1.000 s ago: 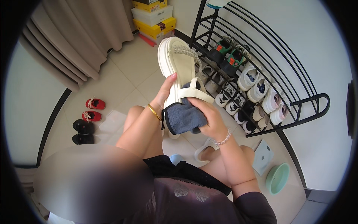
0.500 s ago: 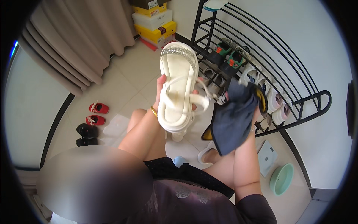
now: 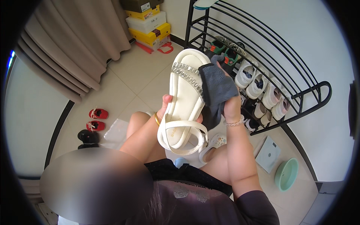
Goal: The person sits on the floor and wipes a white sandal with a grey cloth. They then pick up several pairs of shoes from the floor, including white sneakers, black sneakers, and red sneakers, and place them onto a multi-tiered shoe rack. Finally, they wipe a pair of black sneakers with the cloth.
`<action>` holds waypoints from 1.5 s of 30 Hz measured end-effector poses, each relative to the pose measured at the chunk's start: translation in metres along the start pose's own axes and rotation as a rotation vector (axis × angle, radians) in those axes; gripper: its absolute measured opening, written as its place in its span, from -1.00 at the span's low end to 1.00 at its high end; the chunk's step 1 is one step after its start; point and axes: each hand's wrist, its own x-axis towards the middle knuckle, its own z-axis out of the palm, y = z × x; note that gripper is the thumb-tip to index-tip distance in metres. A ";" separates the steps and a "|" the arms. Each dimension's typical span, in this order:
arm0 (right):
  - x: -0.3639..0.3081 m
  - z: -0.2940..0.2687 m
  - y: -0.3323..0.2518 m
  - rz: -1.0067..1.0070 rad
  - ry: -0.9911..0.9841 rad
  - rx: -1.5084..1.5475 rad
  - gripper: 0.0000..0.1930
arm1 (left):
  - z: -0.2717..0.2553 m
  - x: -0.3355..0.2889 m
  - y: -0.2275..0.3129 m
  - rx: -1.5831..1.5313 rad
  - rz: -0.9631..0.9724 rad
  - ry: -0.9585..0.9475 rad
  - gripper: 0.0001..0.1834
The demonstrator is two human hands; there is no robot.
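A cream sandal (image 3: 184,93) with jewelled toe straps and a buckled ankle strap is held up in front of me, its footbed facing me. My left hand (image 3: 165,107) is closed around its middle, the thumb at the left edge and the other fingers mostly hidden behind the sole. A dark grey cloth (image 3: 219,85) is bunched in my right hand (image 3: 232,108), its fingers partly covered by the fabric. The cloth touches the sandal's right side, beside the jewelled straps.
A black metal shoe rack (image 3: 307,92) with several pairs stands at the right. Shoe boxes (image 3: 146,22) are stacked at the back. Red shoes (image 3: 98,113) lie on the left floor, and a green basin (image 3: 286,174) and a flat scale (image 3: 268,154) at the right.
The sandal has turned, its ankle-strap end now nearer me. My right hand has brought the cloth leftward, from apart from the sandal to against its side.
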 end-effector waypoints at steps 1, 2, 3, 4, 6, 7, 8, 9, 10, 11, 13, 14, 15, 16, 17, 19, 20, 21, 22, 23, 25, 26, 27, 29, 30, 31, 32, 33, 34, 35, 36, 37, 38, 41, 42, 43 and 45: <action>0.000 -0.003 0.004 -0.025 -0.057 -0.027 -0.49 | -0.007 -0.003 0.001 0.024 -0.019 -0.001 -0.07; -0.001 -0.006 0.002 -0.048 -0.082 -0.038 -0.49 | -0.012 -0.005 0.002 0.048 -0.039 -0.002 -0.08; -0.002 -0.008 -0.001 -0.072 -0.104 -0.049 -0.48 | -0.012 -0.005 0.002 0.020 -0.031 0.031 -0.11; -0.004 -0.008 -0.004 -0.096 -0.127 -0.061 -0.48 | -0.011 -0.006 0.002 0.078 -0.072 0.055 -0.11; -0.003 -0.006 -0.013 -0.078 -0.107 -0.189 -0.50 | -0.007 -0.007 0.004 0.193 -0.151 0.104 -0.10; -0.002 -0.007 -0.016 -0.081 -0.109 -0.278 -0.51 | -0.007 -0.011 0.001 0.202 -0.186 0.190 -0.09; 0.000 -0.009 -0.019 -0.083 -0.111 -0.366 -0.51 | -0.006 -0.014 0.000 0.261 -0.217 0.240 -0.05; 0.000 -0.014 -0.023 -0.066 -0.146 -0.353 -0.54 | -0.006 -0.014 -0.003 0.282 -0.244 0.228 -0.03; 0.001 -0.020 -0.021 -0.100 -0.174 -0.369 -0.58 | -0.006 -0.014 -0.006 0.303 -0.269 0.217 -0.01; 0.002 -0.024 -0.016 -0.092 -0.157 -0.448 -0.61 | -0.005 -0.014 -0.008 0.278 -0.240 0.222 -0.06; -0.003 -0.035 0.000 -0.034 -0.074 -0.468 -0.66 | -0.008 -0.013 -0.009 0.245 -0.134 0.278 -0.13; -0.008 -0.041 0.015 0.016 -0.009 -0.409 -0.67 | -0.013 -0.013 -0.010 0.239 -0.053 0.325 -0.16; -0.013 -0.047 0.031 0.062 0.059 -0.351 -0.67 | -0.031 -0.013 -0.009 0.247 0.073 0.415 -0.15; -0.017 -0.041 0.045 0.041 0.130 -0.283 -0.74 | -0.030 -0.009 -0.004 0.256 0.205 0.507 -0.15; -0.023 -0.032 0.056 0.185 0.213 0.021 -0.74 | -0.026 -0.009 0.002 0.240 0.210 0.486 -0.14; -0.026 -0.014 0.064 0.407 0.261 0.386 -0.76 | -0.017 -0.008 0.015 0.225 0.250 0.567 -0.15; -0.028 -0.013 0.070 0.486 0.236 0.439 -0.76 | -0.024 -0.009 0.018 0.245 0.271 0.618 -0.17; -0.032 -0.013 0.069 0.540 0.237 0.381 -0.76 | -0.026 -0.008 0.020 0.263 0.292 0.668 -0.19; -0.032 -0.013 0.070 0.588 0.274 0.414 -0.77 | -0.027 -0.007 0.020 0.281 0.312 0.718 -0.21; -0.031 -0.013 0.072 0.635 0.313 0.446 -0.78 | -0.028 -0.005 0.019 0.231 0.326 0.756 -0.24; -0.032 -0.018 0.077 0.726 0.371 0.494 -0.79 | -0.026 -0.002 0.014 0.175 0.299 0.768 -0.23; -0.033 -0.020 0.080 0.737 0.355 0.500 -0.79 | -0.027 -0.001 0.013 0.150 0.289 0.764 -0.23; -0.034 -0.021 0.081 0.752 0.340 0.506 -0.78 | -0.028 0.000 0.011 0.154 0.291 0.787 -0.23; -0.039 -0.022 0.083 0.744 0.347 0.481 -0.77 | -0.032 0.001 0.011 0.160 0.296 0.831 -0.23; -0.038 -0.029 0.081 0.843 0.319 0.611 -0.76 | -0.035 0.001 0.012 0.198 0.333 0.849 -0.23; -0.036 -0.022 0.068 0.891 0.347 0.611 -0.73 | -0.038 -0.001 0.017 0.239 0.375 0.870 -0.22; -0.035 -0.016 0.056 0.940 0.376 0.612 -0.69 | -0.039 -0.002 0.022 0.280 0.418 0.891 -0.22; -0.036 -0.021 0.054 0.937 0.285 0.668 -0.68 | -0.037 -0.005 0.028 0.242 0.443 0.863 -0.27; -0.038 -0.020 0.053 0.924 0.293 0.649 -0.68 | -0.043 -0.005 0.029 0.289 0.543 0.929 -0.30; -0.041 -0.019 0.051 0.911 0.299 0.631 -0.68 | -0.053 -0.004 0.029 0.336 0.645 0.996 -0.32; -0.044 -0.018 0.049 0.899 0.310 0.614 -0.68 | -0.058 -0.002 0.027 0.382 0.742 1.064 -0.34; -0.048 -0.009 0.051 0.836 0.358 0.587 -0.72 | -0.062 -0.003 0.025 0.440 0.868 1.103 -0.32; -0.053 -0.005 0.056 0.842 0.410 0.582 -0.72 | -0.066 -0.001 0.020 0.584 0.915 1.205 -0.30; -0.062 0.005 0.071 0.883 0.584 0.539 -0.77 | -0.068 0.007 0.005 0.965 0.971 1.373 -0.21; -0.063 0.007 0.069 0.905 0.595 0.513 -0.78 | -0.068 0.006 0.002 1.052 0.944 1.339 -0.17; -0.064 0.008 0.067 0.927 0.607 0.486 -0.78 | -0.068 0.005 -0.001 1.136 0.915 1.302 -0.12; -0.067 -0.001 0.071 0.967 0.580 0.469 -0.79 | -0.048 0.009 -0.008 1.343 0.824 1.260 -0.02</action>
